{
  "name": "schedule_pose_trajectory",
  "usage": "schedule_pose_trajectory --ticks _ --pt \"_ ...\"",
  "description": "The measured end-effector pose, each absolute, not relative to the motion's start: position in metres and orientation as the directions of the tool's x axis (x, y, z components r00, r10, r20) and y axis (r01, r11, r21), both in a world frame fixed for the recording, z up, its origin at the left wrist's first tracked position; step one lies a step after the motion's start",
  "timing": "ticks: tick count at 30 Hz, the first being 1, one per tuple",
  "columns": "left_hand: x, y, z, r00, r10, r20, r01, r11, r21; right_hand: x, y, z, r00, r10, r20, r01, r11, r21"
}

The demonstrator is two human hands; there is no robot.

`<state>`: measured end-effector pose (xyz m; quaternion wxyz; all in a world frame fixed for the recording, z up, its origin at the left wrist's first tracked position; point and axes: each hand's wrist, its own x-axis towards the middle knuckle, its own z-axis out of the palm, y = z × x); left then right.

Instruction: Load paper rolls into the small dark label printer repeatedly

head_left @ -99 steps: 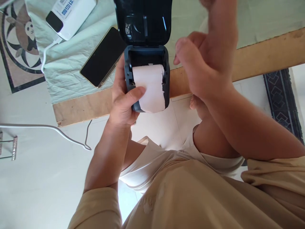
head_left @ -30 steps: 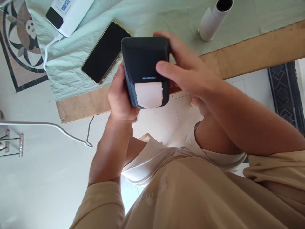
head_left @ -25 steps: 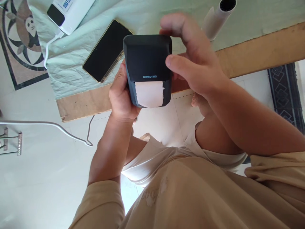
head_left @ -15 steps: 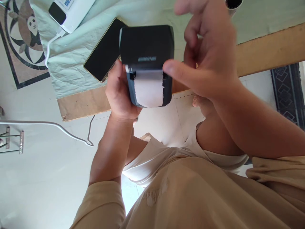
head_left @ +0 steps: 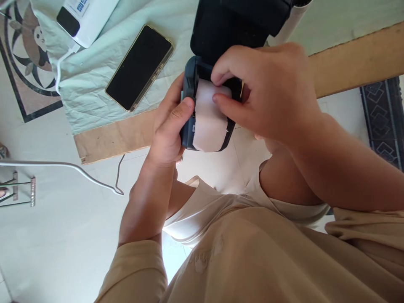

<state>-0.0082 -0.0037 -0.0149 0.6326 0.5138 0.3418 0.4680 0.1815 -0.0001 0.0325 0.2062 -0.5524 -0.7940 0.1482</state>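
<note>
Scene is brightly and evenly lit by daylight. Pale floor (head_left: 47, 235) is nearly washed out. Soft shadows are cast beneath the forearms. Focus is sharp; slight stretching is seen toward frame edges.

I wear a loose beige long-sleeved top, its sleeves pushed up past the elbows, over cream trousers. My left hand (head_left: 168, 126) and right hand (head_left: 268, 92) are bare, without rings.

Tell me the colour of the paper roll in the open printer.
White, on the paper roll inside the dark printer; head view.
</note>
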Motion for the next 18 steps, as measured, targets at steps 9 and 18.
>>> schedule_pose_trajectory --ticks 9,18 --pt "-0.009 -0.005 -0.016 0.257 0.966 -0.037 -0.162 0.080 0.984 0.178 -0.001 0.037 -0.327 0.945 0.012 0.894 0.313 -0.321" --pt "-0.009 -0.001 -0.026 0.202 0.979 -0.030 -0.275 0.087 0.958 0.183 0.000 0.037 -0.340 0.935 0.104 0.575 0.294 -0.763"
